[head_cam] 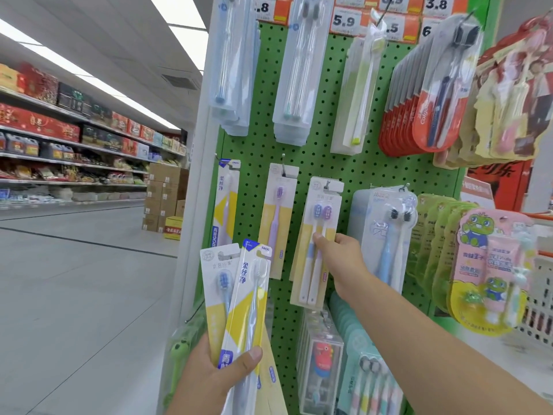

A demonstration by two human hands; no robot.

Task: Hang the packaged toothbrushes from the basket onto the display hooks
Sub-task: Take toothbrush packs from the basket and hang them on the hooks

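A twin-pack of toothbrushes (pixel 317 244) was being settled on its hook (pixel 327 184) on the green pegboard (pixel 329 121), pinched at mid-card by the right hand (pixel 341 259). Two more flat, glossy blister packs (pixel 239 301) were gripped, fanned, in the left hand (pixel 215 375). Next, release seemed called for, then one fanned pack's hang-hole matched to a hook. The basket (pixel 538 301) stood at the right edge.

The twin pack (pixel 317 244) hangs on a hook (pixel 327 184) of the pegboard (pixel 329 139), right of the single pack (pixel 276 220). Two packs (pixel 239 301) stand below-left; the basket (pixel 538 295) sits far right
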